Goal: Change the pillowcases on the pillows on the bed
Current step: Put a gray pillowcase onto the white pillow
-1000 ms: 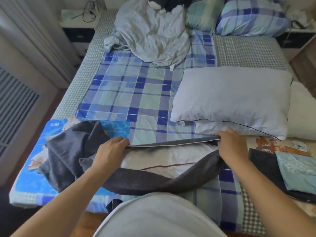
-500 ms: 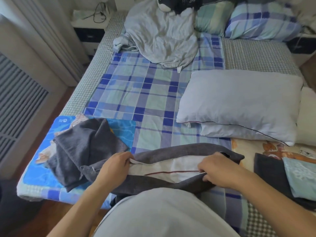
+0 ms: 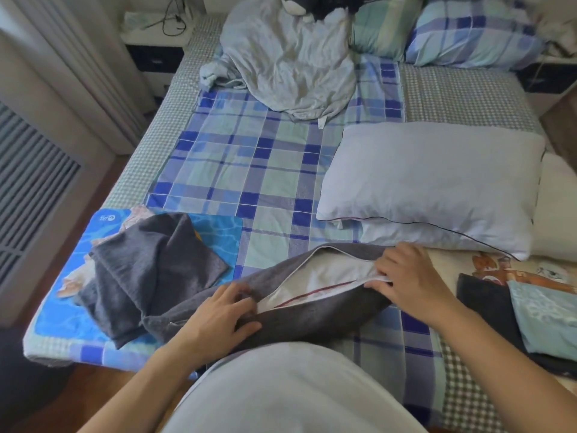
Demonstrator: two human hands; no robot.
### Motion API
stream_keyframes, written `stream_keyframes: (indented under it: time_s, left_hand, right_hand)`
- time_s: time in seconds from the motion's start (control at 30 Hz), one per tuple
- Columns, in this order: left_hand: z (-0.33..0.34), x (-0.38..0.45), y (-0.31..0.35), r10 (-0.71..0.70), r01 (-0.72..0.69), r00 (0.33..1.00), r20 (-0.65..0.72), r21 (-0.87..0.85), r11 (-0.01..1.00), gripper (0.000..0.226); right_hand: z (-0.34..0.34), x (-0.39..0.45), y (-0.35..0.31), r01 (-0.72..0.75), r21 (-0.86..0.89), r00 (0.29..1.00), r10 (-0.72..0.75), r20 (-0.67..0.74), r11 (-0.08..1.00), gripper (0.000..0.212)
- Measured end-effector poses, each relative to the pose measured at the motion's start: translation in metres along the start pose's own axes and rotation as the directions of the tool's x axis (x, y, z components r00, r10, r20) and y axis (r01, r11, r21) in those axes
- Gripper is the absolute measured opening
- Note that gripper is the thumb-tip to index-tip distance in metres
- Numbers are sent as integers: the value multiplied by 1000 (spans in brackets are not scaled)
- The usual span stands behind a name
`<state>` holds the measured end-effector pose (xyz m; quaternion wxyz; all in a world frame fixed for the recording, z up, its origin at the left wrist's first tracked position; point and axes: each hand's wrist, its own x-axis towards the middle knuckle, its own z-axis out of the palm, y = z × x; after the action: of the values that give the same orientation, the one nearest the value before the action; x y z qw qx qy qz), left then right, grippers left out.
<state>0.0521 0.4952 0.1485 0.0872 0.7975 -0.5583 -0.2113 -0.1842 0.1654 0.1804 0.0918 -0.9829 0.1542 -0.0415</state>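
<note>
So the thing to watch here is the grey pillowcase (image 3: 290, 310), lying across the near edge of the bed (image 3: 249, 170) right in front of the person, long axis running left to right. It's got a white pillow (image 3: 324, 276) partly inside, and the open mouth runs along the top seam, with white fabric and a dark red line of piping showing through the gap. Left hand (image 3: 218, 317) sits at the left end of that opening, fingers curled and pinching the grey edge. Right hand (image 3: 409, 276) is at the right end of it, fingers curled around the edge of the white fabric and the grey lip together, though I can't tell exactly how much of each it's got. Both hands are basically on the pillowcase, one per end, so neither needs to reach. My guess is the next bit is working the grey cloth along that left-right axis over (or off) the pillow, and honestly I can't tell which direction it's going from this alone. Just beyond the pillowcase, towards the headboard and to the right, there's a bare white pillow (image 3: 434, 185) stacked on another. Left of the pillowcase is a crumpled grey cloth (image 3: 146, 276) on a blue mat (image 3: 62, 314).
</note>
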Motion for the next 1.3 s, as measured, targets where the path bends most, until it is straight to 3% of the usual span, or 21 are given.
stream_keyframes:
  time_s: [0.13, 0.27, 0.3, 0.37, 0.43, 0.47, 0.57, 0.63, 0.7, 0.77, 0.87, 0.93, 1.07, 1.13, 1.2, 1.27, 1.3]
  left_hand:
    - [2, -14, -18, -31, 30, 999, 8, 102, 994, 32]
    - [-6, -25, -36, -133, 140, 990, -50, 177, 974, 46]
    - [-11, -26, -39, -138, 152, 987, -85, 176, 973, 49]
    - [-22, -24, -45, -174, 198, 973, -154, 154, 968, 53]
    - [-32, -20, -49, -232, 261, 947, -221, 114, 958, 53]
    - [-35, -19, -51, -261, 294, 931, -254, 101, 951, 52]
    - [-38, -16, -56, -309, 342, 909, -279, 73, 937, 49]
    - [-38, -17, -59, -292, 325, 912, -290, 71, 943, 45]
    - [-35, -20, -53, -185, 215, 903, -389, 36, 976, 41]
    - [-33, -21, -35, -91, 88, 897, -433, -27, 996, 39]
    - [-34, -22, -5, -109, 88, 955, -275, -88, 992, 46]
    - [-34, -25, 4, -147, 145, 975, -164, -23, 989, 38]
    - [-39, -25, 3, -256, 259, 960, 111, -11, 966, 43]
    - [-40, -24, 4, -206, 203, 966, 154, 38, 978, 30]
    - [-38, -26, 7, -154, 145, 971, 182, 60, 988, 24]
    - [-34, -30, 11, -149, 147, 976, 159, 20, 989, 24]
    - [-32, -32, 13, -133, 133, 986, 102, 8, 991, 26]
  right_hand:
    - [-17, 2, 43, -244, -47, 917, 246, 313, 969, 29]
    - [-32, 4, 54, -260, 96, 840, 177, 514, 961, 18]
    - [-34, 5, 52, -293, 145, 854, 190, 484, 945, 19]
    - [-40, 8, 41, -368, 274, 915, 294, 276, 888, 20]
    - [-45, 16, 19, -336, 412, 939, 338, 71, 847, 20]
    - [-46, 20, 7, -290, 453, 951, 307, 36, 843, 20]
    - [-45, 30, -11, -195, 406, 980, 155, 128, 893, 18]
    - [-45, 29, 3, -248, 311, 956, 179, 233, 918, 18]
    - [-45, 24, 14, -328, 270, 926, 252, 280, 905, 23]
    - [-43, 20, 11, -282, 200, 928, 214, 303, 938, 16]
    - [-32, 22, -5, -55, -18, 919, 58, 389, 998, 31]
    - [-30, 28, -17, 65, -127, 900, -4, 437, 990, 31]
    - [-23, 42, -33, 139, -6, 866, -118, 485, 990, 34]
    - [-19, 53, -42, 64, 158, 884, -129, 450, 985, 28]
    - [-10, 67, -52, -107, 306, 921, -22, 390, 946, 21]
    - [2, 84, -57, -168, 276, 963, 98, 251, 946, 14]
    - [9, 92, -58, -187, 239, 972, 145, 184, 953, 22]
